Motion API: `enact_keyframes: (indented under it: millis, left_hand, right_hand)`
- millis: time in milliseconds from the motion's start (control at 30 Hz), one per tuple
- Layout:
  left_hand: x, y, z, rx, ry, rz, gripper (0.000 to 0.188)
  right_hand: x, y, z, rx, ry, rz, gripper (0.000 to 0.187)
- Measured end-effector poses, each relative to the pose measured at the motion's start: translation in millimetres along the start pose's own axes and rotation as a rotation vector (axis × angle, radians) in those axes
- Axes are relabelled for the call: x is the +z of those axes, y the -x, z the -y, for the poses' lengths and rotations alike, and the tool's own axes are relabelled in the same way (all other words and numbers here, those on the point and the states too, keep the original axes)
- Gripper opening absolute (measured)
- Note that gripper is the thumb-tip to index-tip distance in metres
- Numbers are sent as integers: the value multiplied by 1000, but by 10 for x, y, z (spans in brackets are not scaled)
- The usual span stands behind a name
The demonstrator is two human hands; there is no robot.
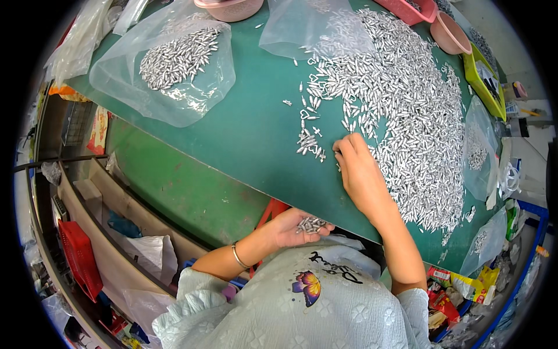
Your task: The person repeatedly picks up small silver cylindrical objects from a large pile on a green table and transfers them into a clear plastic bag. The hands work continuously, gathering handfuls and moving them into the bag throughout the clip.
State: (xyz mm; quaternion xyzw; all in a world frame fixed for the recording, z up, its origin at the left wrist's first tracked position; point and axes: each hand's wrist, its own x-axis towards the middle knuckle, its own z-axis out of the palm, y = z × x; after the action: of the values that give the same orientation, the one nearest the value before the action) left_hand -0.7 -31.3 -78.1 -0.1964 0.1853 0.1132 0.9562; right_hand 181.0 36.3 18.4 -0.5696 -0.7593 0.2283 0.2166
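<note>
Small silver spindle-shaped pieces (311,224) rest in the cupped palm of my left hand (283,230), held low by the table's near edge. My right hand (356,163) reaches over the green table (250,128), its fingertips pinched together. Whether a piece is between them is hidden. Just left of these fingertips lies a loose cluster of silver pieces (306,141), a few shaped like crosses or hearts. A broad heap of the same silver pieces (401,110) spreads to the right and far side of my right hand.
A clear plastic bag (197,104) with silver pieces lies far left; another plastic bag (308,35) overlaps the heap's far edge. Pink bowls (450,34) and a lime-green tray (485,81) line the far right. Left of the table stand shelves with a red basket (80,256).
</note>
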Motion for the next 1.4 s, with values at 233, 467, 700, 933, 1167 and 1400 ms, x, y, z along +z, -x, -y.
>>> enact_keyframes:
  millis: [233,467,700,933,1167,1400]
  left_hand:
    - [38,-5,-19,-26,38,102,38]
    - [-32,-22,-4,-31,73,160,41]
    - [145,51,28,20,135,5,38]
    - [91,38,0,4,-95,-109,34]
    - [108,51,21,14,-3,-47,28]
    - [179,26,1,18,-39,-190,31]
  right_hand:
    - [-60,-131,-18,40,160,14,20]
    - [-225,113,10,52,-49,57,19]
    - [-71,612,425,-68,-326,264,18]
    - [79,118,241,-7,-40,-145,22]
    - [40,90,27,67,410,-217,22]
    - [195,-104,129,-111,184,-205,27]
